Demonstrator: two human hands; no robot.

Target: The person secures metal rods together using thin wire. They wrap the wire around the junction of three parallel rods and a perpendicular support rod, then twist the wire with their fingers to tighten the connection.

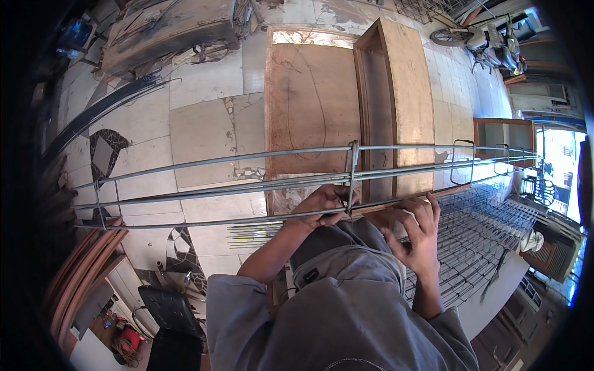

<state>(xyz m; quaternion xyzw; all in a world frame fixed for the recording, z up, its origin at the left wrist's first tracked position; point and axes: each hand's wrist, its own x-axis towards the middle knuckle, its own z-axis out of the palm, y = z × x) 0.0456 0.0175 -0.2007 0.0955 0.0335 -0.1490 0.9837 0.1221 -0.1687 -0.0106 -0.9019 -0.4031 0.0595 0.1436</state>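
A long frame of grey steel rods (223,185) with rectangular stirrups (352,161) spans my view crosswise at waist height. My left hand (322,204) is closed around the lower rod where the middle stirrup crosses it; any small piece inside the fingers is hidden. A little to the right, my right hand (413,232) has bent, spread fingers with tips touching the lower edge of the frame, where a reddish-brown strip (455,188) runs along the rods. The thumb stands apart.
Beyond the frame lie a wooden board (309,93) and long box (405,93). A worn bench (167,31), dark rods (111,102) and a motorbike (495,46) stand farther off. Wire mesh (476,241) is at right; curved wooden pieces (80,278) and a black chair (170,321) are at lower left.
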